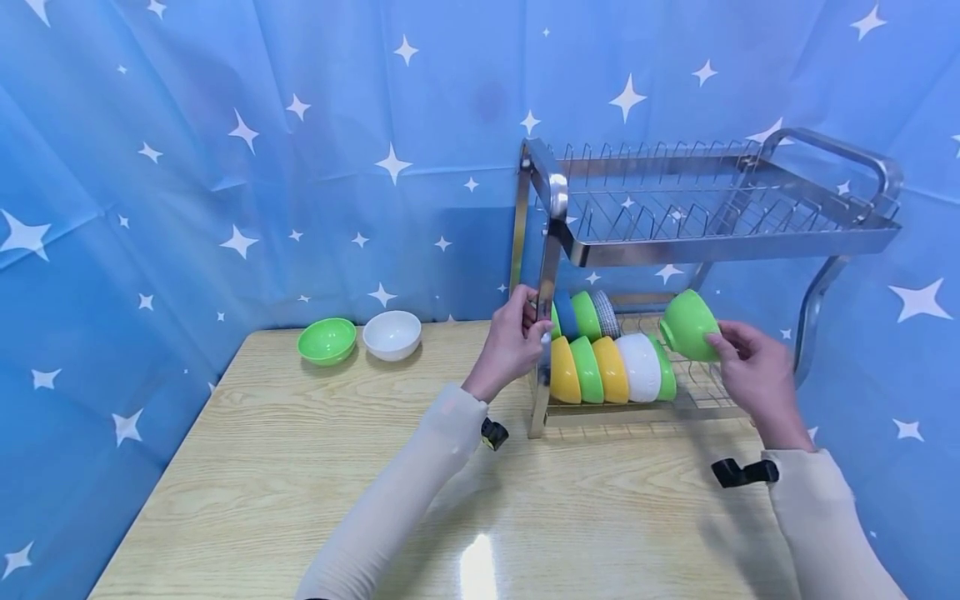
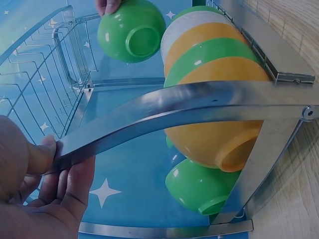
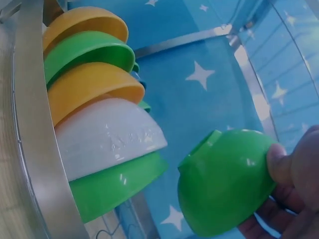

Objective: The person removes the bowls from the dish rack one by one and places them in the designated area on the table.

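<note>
A two-tier metal dish rack (image 1: 738, 248) stands at the right of the table. My left hand (image 1: 512, 340) grips its left front leg, thumb and fingers wrapped round the metal bar in the left wrist view. A green bowl (image 1: 688, 323) is pinched at the rim by my right hand (image 1: 759, 372), tilted on its side over the lower tier. Left of it, a front row of bowls stands on edge: yellow, green, yellow, a white bowl (image 3: 109, 138) and another green bowl (image 3: 119, 185). Behind them are more bowls, including a blue bowl (image 1: 566, 315) and a patterned bowl (image 1: 604, 314).
On the table's far left sit a green bowl (image 1: 327, 341) and a white bowl (image 1: 392, 335), both upright. The rack's upper tier (image 1: 667, 200) has wire dividers. A blue star-print curtain (image 1: 315, 167) hangs behind the wooden table (image 1: 300, 467).
</note>
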`<state>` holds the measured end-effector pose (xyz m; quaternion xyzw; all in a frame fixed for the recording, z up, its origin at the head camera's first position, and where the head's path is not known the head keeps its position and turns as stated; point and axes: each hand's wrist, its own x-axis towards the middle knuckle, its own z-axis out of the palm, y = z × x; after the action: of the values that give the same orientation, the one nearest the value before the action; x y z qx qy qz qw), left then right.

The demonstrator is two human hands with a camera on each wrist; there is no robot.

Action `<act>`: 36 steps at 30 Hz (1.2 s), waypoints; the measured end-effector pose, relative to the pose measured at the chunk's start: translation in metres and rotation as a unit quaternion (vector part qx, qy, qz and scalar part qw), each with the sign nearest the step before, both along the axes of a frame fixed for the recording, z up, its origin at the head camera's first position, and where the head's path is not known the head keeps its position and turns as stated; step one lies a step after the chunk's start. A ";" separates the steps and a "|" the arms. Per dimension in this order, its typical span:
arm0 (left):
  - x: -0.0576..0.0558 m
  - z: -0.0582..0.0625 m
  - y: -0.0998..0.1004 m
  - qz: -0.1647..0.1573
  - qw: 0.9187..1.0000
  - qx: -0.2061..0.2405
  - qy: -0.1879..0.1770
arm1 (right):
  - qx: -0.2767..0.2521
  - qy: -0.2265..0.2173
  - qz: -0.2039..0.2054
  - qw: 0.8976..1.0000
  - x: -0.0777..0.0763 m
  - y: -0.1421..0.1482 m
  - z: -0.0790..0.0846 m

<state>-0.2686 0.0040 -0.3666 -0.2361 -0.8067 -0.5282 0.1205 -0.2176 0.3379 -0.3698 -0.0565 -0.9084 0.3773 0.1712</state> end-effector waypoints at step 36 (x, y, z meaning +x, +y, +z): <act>-0.002 -0.004 -0.007 -0.005 0.999 0.030 -0.020 | 0.133 0.280 0.213 0.926 0.022 -0.080 0.011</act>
<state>-0.2705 -0.0031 -0.3701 -0.2256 -0.7914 -0.5577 0.1088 -0.1956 0.2575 -0.3586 0.2699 -0.8559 0.2810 0.3400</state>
